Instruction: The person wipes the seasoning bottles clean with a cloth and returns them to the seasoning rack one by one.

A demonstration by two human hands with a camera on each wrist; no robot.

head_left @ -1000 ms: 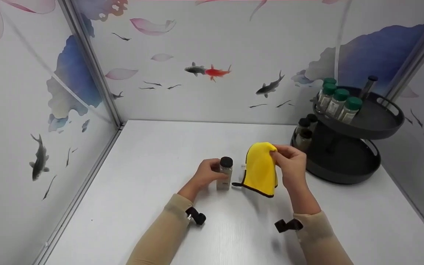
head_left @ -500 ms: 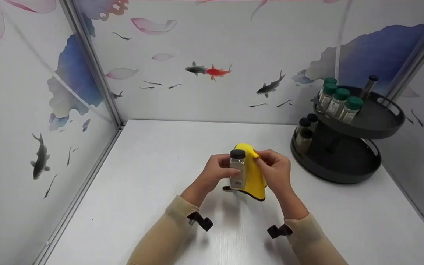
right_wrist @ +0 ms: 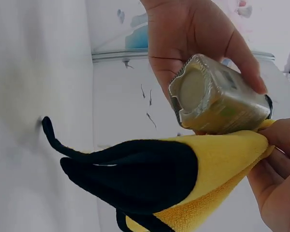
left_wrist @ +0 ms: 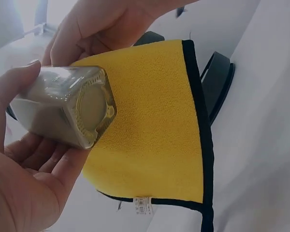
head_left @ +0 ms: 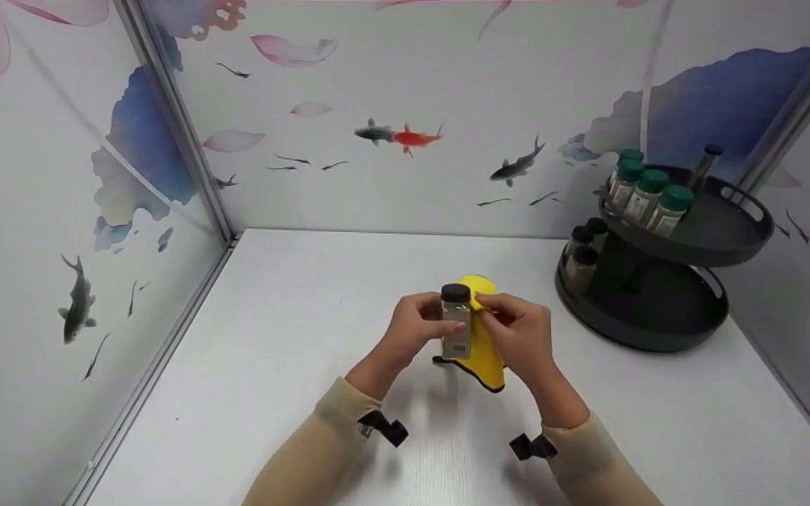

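Note:
My left hand (head_left: 412, 330) grips a square glass jar (head_left: 455, 330) with a black cap, holding it upright above the table. In the left wrist view the jar's glass bottom (left_wrist: 92, 108) faces the camera, with pale contents inside. A yellow cloth (head_left: 486, 358) with black edging hangs from my right hand (head_left: 521, 334), which pinches it near its upper part. The cloth lies against the side of the jar, and part of it is hidden behind the jar. In the right wrist view the black trim and a hanging loop (right_wrist: 50, 133) of the cloth show below the jar.
A black two-tier round stand (head_left: 658, 330) is at the back right of the white table (head_left: 292, 295). Several green-capped jars (head_left: 647, 193) and a dark-capped one (head_left: 704, 165) stand on its upper tier. Black-capped jars (head_left: 581, 267) are on the lower tier. Printed walls enclose the table.
My left hand has lifted the jar off the table and moved it right. My right hand has brought the cloth left against the jar; lately its fingers have shifted closer to the cap.

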